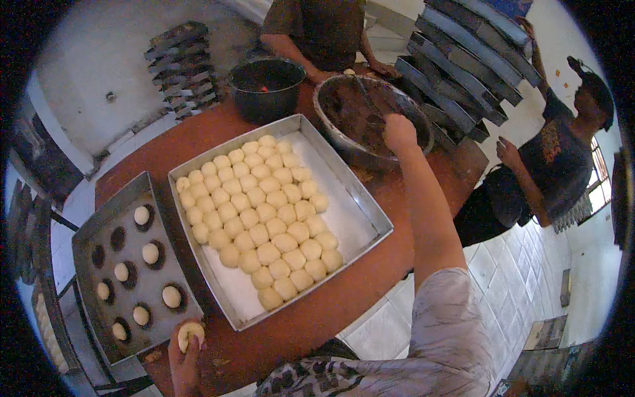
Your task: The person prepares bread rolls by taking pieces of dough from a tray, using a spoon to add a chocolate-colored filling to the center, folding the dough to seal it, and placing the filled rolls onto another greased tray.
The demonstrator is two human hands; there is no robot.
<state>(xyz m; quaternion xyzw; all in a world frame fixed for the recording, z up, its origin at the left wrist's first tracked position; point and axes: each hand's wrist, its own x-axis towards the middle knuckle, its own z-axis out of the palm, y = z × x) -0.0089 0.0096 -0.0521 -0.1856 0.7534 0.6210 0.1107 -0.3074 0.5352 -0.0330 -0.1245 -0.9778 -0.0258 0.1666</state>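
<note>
My left hand [186,347] holds a flattened piece of dough [191,336] at the near corner of a dark baking tray [134,268], on which several dough balls lie by dark round spots. My right hand [400,133] is closed over a large metal bowl [342,141] of dark brown filling [352,114]; a utensil's thin handle seems to run from it into the filling, though its grip is partly hidden. Between my hands stands a square metal tray [364,208] with many pale dough balls [268,213] packed in rows.
A black bucket [265,106] stands beside the bowl on the reddish-brown table [367,288]. Across the table a co-worker [315,34] has hands near the bowl. Another person [550,164] stands at right by stacked metal pans [461,64]. More pans [181,69] are stacked at the back left.
</note>
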